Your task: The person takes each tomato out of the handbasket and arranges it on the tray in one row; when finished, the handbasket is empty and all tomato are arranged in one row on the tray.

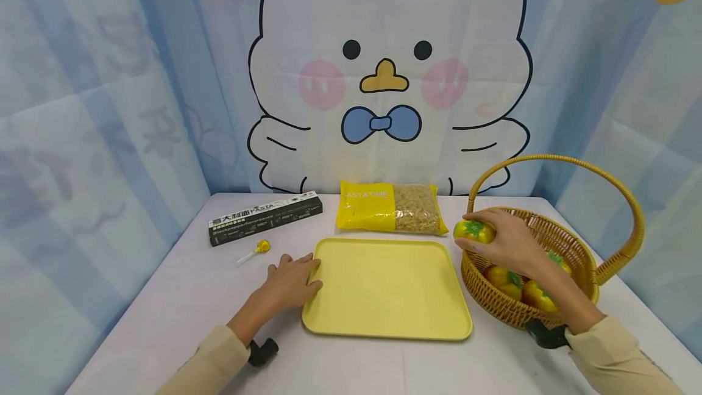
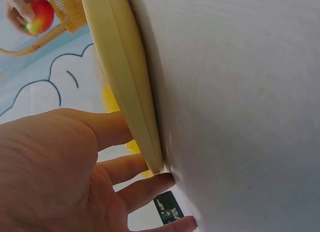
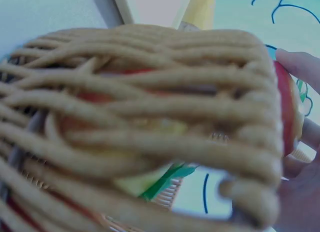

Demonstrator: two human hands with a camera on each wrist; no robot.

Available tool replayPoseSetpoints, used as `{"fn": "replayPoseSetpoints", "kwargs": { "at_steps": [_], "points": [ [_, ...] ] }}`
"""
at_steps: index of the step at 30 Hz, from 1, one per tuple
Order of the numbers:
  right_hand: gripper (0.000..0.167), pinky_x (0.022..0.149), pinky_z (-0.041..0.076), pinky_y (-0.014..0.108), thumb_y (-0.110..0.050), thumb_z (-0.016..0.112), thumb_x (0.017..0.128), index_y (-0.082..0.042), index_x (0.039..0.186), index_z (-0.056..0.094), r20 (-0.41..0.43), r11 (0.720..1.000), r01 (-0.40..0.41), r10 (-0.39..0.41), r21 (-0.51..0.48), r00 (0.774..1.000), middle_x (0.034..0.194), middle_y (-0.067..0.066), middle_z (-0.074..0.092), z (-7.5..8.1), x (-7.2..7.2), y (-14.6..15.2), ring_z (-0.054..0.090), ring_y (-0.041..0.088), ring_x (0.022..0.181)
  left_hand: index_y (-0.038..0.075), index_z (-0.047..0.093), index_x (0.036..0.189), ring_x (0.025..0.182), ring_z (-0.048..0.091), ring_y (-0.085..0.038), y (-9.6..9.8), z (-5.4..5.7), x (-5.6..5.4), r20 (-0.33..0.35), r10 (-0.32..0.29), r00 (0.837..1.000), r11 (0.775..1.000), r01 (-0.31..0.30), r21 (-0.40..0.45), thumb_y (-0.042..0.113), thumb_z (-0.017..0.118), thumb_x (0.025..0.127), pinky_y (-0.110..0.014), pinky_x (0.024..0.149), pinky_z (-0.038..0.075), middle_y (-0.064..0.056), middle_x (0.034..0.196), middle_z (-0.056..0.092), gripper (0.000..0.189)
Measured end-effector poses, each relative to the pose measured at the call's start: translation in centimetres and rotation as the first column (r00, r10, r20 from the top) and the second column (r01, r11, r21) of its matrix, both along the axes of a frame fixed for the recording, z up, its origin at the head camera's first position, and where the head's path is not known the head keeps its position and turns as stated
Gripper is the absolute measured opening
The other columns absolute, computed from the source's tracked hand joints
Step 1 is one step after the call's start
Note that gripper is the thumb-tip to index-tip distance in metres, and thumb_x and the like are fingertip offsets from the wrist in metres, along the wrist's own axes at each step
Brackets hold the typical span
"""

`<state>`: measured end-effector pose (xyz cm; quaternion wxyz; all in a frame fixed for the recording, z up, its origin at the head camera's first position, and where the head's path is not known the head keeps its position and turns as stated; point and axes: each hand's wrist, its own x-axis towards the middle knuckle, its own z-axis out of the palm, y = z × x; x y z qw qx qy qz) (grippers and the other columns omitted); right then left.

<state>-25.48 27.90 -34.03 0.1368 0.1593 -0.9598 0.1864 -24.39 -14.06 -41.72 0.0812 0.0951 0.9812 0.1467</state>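
My right hand [image 1: 512, 239] holds a round yellow-and-red fruit with a green leafy top [image 1: 475, 231] over the left rim of a wicker basket [image 1: 482, 294]. Several similar fruits [image 1: 503, 282] lie inside the basket, partly hidden by the forearm. In the right wrist view the basket's weave [image 3: 150, 107] covers much of the scene, and the held fruit [image 3: 290, 109] shows at its edge. At the left edge of a yellow tray [image 1: 386, 288], the fingers of my left hand [image 1: 290, 282] rest loosely spread against the rim; the left wrist view shows this tray edge [image 2: 122, 77] close up.
Behind the tray lies a yellow pasta bag [image 1: 367, 207]. A dark pasta box [image 1: 265, 218] lies at the back left, with a yellow lollipop [image 1: 263, 246] in front of it. The basket's tall handle [image 1: 631, 218] arches over its right side. A printed curtain [image 1: 386, 157] hangs behind the table.
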Motion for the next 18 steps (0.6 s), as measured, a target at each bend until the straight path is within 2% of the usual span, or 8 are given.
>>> {"fn": "replayPoseSetpoints", "kwargs": {
  "at_steps": [8, 13, 18],
  "points": [
    [0.056, 0.066, 0.049, 0.03, -0.044, 0.078, 0.094, -0.009, 0.137, 0.069, 0.024, 1.0, -0.011, 0.011, -0.018, 1.0, 0.129, 0.027, 0.067, 0.0, -0.2, -0.9, 0.063, 0.027, 0.088, 0.012, 0.055, 0.155, 0.126, 0.049, -0.037, 0.1, -0.1, -0.2, 0.007, -0.002, 1.0, 1.0, 0.002, -0.002, 0.037, 0.063, 0.105, -0.064, 0.103, 0.039, -0.009, 0.168, 0.047, 0.055],
    [0.057, 0.065, 0.051, 0.031, -0.043, 0.079, 0.093, -0.008, 0.137, 0.07, 0.023, 1.0, -0.016, 0.016, -0.026, 1.0, 0.129, 0.028, 0.067, 0.0, -0.3, -1.5, 0.065, 0.029, 0.09, 0.012, 0.055, 0.154, 0.126, 0.049, -0.037, 0.0, 0.0, -0.1, 0.008, 0.0, 1.0, 1.0, 0.0, 0.0, 0.036, 0.063, 0.105, -0.064, 0.104, 0.039, -0.009, 0.167, 0.047, 0.055],
    [0.058, 0.065, 0.051, 0.03, -0.044, 0.079, 0.094, -0.007, 0.138, 0.069, 0.031, 0.998, -0.042, 0.043, -0.042, 0.999, 0.13, 0.027, 0.068, -0.1, -0.5, -2.1, 0.064, 0.025, 0.088, 0.011, 0.056, 0.154, 0.126, 0.049, -0.037, 0.0, 0.0, -0.1, 0.005, 0.001, 1.0, 1.0, -0.001, 0.001, 0.036, 0.063, 0.105, -0.066, 0.105, 0.039, -0.01, 0.167, 0.047, 0.055]
  ]
}}
